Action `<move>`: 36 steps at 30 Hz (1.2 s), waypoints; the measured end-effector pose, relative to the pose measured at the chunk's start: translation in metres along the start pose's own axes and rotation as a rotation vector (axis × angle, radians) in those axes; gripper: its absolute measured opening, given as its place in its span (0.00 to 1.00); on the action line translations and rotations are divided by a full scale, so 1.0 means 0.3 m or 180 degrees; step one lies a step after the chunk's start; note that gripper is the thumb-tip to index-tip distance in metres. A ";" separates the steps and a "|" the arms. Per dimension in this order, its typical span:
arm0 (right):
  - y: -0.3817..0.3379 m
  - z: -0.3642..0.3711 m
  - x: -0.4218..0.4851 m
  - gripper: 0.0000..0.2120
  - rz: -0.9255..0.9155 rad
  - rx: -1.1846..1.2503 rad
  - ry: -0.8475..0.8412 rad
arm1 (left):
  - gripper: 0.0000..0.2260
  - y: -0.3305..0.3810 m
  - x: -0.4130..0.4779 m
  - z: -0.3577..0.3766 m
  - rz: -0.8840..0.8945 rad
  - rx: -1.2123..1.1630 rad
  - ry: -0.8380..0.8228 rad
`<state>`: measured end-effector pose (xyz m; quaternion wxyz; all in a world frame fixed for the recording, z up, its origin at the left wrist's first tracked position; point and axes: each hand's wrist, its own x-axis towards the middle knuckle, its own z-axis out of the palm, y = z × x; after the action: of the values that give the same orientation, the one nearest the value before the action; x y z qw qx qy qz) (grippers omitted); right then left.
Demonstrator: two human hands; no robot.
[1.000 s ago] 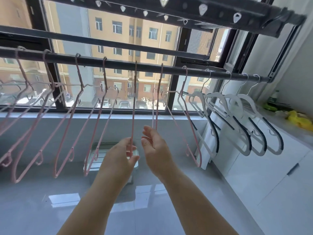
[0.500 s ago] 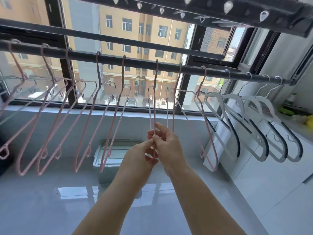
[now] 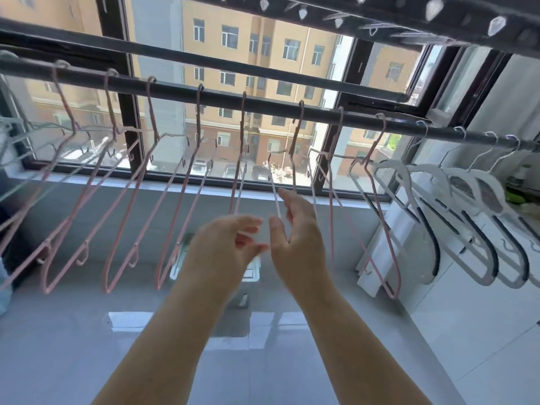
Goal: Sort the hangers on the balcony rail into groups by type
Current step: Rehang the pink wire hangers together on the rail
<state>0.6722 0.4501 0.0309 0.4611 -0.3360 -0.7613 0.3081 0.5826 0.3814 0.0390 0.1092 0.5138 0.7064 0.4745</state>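
A dark balcony rail (image 3: 271, 106) runs across the window. Several thin pink wire hangers (image 3: 87, 200) hang along its left and middle; one pink hanger (image 3: 293, 135) hangs edge-on just above my hands. At the right end hang several wide white hangers with black grips (image 3: 432, 185). Pale hangers (image 3: 17, 133) are bunched at the far left. My left hand (image 3: 228, 244) is raised with relaxed fingers and holds nothing. My right hand (image 3: 295, 229) is beside it, fingers straight, with the edge-on hanger's lower wire running down beside its thumb and fingers. Both hands are blurred.
A dark drying rack with holes (image 3: 438, 13) hangs overhead. A white cabinet (image 3: 482, 317) stands at the right, with green items (image 3: 518, 197) on its top. On the glossy tile floor (image 3: 73, 346) below the hands stands a clear plastic box (image 3: 252, 273).
Half a second ago both hands pinched the middle pink hanger's lower wire together. They have let go and moved apart. The view has tilted upward and to the left.
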 end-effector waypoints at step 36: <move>-0.087 0.201 -0.188 0.22 0.0478 -0.0317 -0.0385 | 0.16 -0.125 0.015 -0.137 0.0139 -0.0302 0.0600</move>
<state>0.6312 0.3804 0.0000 0.3726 -0.3953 -0.7749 0.3232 0.5309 0.3614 0.0327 0.0561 0.4764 0.6789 0.5559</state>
